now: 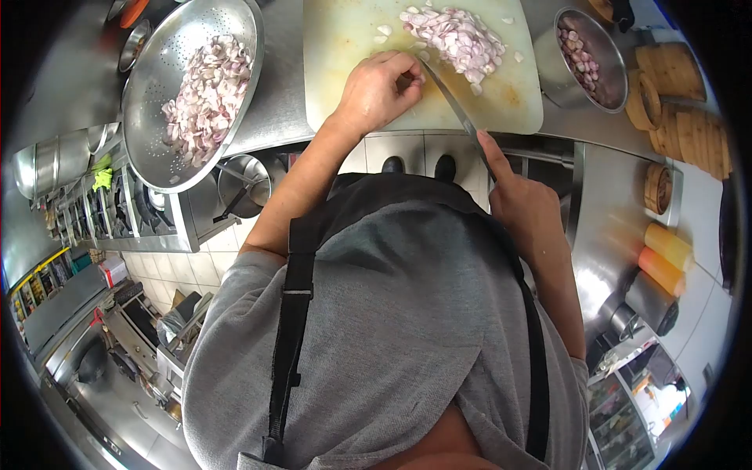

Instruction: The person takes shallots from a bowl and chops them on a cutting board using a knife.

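My right hand (521, 196) is closed round the handle of a kitchen knife (454, 102), index finger stretched along the top of the blade. The blade points away from me, its tip over the pale cutting board (345, 47). Beside the tip, my left hand (382, 90) rests on the board with curled fingers and thumb drawn in; what they pinch, if anything, is hidden. Just past the knife lies a heap of sliced shallots (458, 39), with a few loose slices around it. More sliced shallots (207, 102) fill part of a large perforated colander (149, 86) on the left.
Right of the board stands a deep metal pot (548, 74) with peeled whole shallots (580, 63). Farther right are bamboo steamers (689, 137), a yellow bottle (668, 244) and an orange bottle (660, 272). The steel counter's (274, 117) front edge runs before my apron.
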Tool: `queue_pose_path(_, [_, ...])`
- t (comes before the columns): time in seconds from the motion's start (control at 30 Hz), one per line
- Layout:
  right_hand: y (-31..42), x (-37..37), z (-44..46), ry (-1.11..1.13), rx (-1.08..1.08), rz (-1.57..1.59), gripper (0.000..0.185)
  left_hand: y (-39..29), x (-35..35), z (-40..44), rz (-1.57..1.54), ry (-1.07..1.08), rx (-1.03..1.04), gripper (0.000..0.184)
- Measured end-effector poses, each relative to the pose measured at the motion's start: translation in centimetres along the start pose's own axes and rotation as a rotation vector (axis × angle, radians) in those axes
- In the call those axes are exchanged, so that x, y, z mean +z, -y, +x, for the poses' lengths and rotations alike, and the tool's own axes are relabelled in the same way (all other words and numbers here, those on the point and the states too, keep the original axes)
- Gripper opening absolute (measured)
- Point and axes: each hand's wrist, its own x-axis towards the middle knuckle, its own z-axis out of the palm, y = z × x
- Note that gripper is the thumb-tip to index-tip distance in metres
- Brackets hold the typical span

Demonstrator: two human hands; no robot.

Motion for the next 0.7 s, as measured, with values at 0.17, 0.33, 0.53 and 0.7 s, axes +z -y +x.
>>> queue_pose_path(0.17, [0.4,-0.2,-0.1,0.012,-0.012,-0.068,0.087,0.0,0.0,0.0,0.012,0.028,-0.020,0.013])
queue_pose_path(0.33, [0.2,0.0,-0.4,-0.021,-0.046,-0.084,0.086,-0.1,0.1,0.0,-0.011,0.028,-0.034,0.012])
queue_pose_path(0.53, [0.4,0.0,0.9,0.010,-0.033,-0.052,0.085,-0.3,0.1,0.1,0.029,0.007,-0.016,0.012])
queue_pose_path(0.7, [0.4,0.4,0.5,-0.017,-0.050,-0.056,0.084,0.0,0.3,0.1,0.020,-0.009,-0.001,0.012])
